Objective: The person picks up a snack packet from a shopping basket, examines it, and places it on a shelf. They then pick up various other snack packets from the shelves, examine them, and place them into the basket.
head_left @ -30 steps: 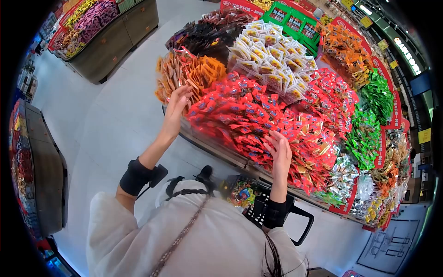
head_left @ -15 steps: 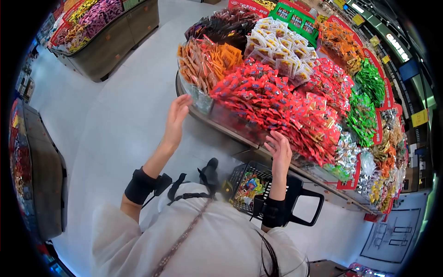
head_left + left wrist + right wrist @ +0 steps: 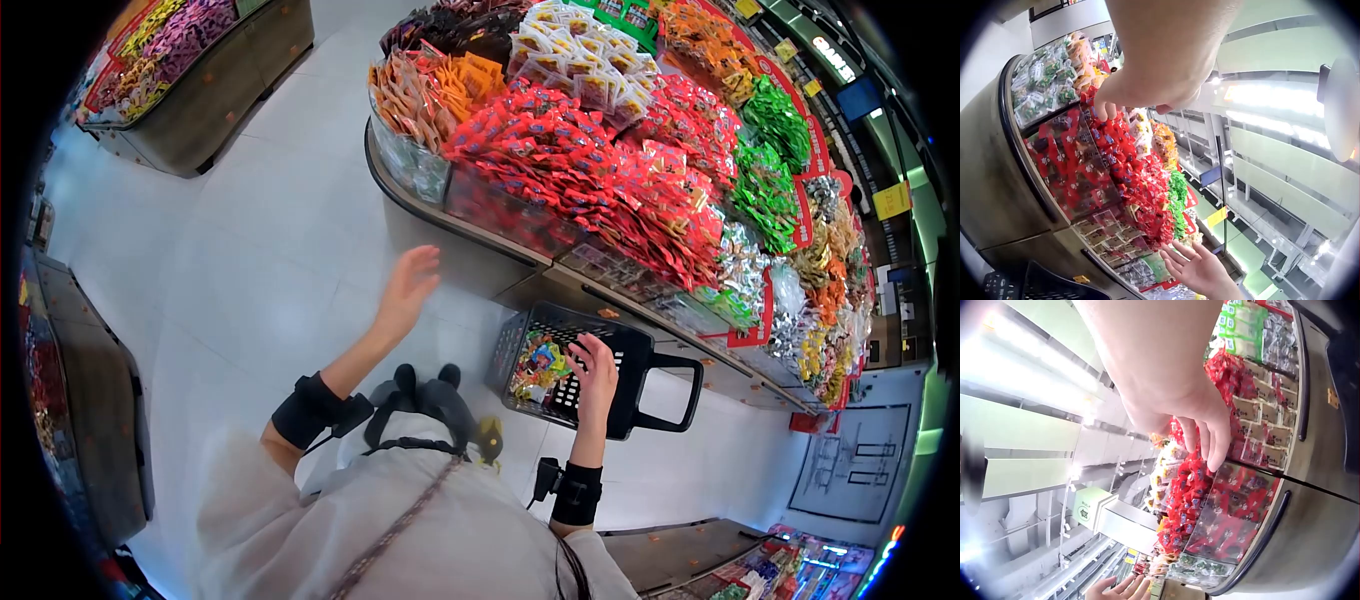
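Note:
My left hand point(image 3: 408, 290) is held in the air over the pale floor with relaxed fingers and nothing in them. To its right, my right hand point(image 3: 594, 378) hangs loosely bent and holds nothing; in the head view it overlaps a black shopping basket point(image 3: 632, 400). Colourful small packets point(image 3: 540, 367) lie in that basket. Beyond both hands is a snack display with a heap of red packets point(image 3: 540, 150), also seen behind the left hand point(image 3: 1154, 69) in the left wrist view. The right wrist view has the right hand point(image 3: 1179, 406) in front of the same display.
Orange packets point(image 3: 425, 95), white packets point(image 3: 580, 60) and green packets point(image 3: 765, 200) fill neighbouring sections. A dark rim point(image 3: 470, 238) edges the display. Another display stand point(image 3: 215, 115) stands at the upper left, and one more point(image 3: 90, 390) at the left edge.
The display has shifted farther from me and upward in the head view. Both hands have come lower, away from the packets, and the black basket is now more fully visible.

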A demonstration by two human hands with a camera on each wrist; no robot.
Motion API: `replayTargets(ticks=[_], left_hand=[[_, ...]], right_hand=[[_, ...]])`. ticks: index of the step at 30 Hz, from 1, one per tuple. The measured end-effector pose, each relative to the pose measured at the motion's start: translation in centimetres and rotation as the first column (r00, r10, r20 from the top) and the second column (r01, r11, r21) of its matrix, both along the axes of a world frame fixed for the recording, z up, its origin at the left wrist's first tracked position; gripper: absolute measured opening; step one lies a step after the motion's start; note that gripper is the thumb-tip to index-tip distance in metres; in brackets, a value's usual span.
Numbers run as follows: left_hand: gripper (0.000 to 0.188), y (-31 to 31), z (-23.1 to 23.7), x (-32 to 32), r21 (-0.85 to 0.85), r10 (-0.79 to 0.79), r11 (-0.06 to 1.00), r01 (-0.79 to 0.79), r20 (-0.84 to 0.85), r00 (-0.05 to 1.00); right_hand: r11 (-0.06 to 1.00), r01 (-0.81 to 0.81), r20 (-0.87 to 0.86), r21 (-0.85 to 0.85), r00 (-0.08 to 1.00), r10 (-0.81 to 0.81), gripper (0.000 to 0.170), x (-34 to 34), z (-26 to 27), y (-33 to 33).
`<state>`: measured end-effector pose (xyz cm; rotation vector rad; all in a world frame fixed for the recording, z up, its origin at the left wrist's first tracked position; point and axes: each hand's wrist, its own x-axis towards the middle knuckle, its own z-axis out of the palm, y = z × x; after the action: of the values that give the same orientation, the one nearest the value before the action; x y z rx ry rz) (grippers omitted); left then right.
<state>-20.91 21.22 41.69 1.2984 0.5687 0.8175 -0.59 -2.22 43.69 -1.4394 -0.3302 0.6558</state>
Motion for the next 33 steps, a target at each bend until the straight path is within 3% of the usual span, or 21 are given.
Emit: replayTargets(ticks=[11,25,33], left_hand=[[0.042,-7.4,2.5,3.8,0.071,-0.053,0.996,0.053,0.001,0.999],[0.041,-26.7,0.2,11.6,0.098,-0.005,0.995,0.005,0.003,1.000],[0.042,-34.2,-0.5,12.3,0.086,0.062,0.995,-0.056,-0.072,0.995]], right_hand=[[1.000,0.017,-0.010,0.003,1.000,-0.017,0.041,2.6,0.3,-7.5],[0.999,-0.032,-0.005,0.009,0.999,0.032,0.041,11.0,-1.4,-25.5],[0.994,-0.105,-0.100,-0.003,0.990,0.104,0.039,13.3,-3.0,-31.0]])
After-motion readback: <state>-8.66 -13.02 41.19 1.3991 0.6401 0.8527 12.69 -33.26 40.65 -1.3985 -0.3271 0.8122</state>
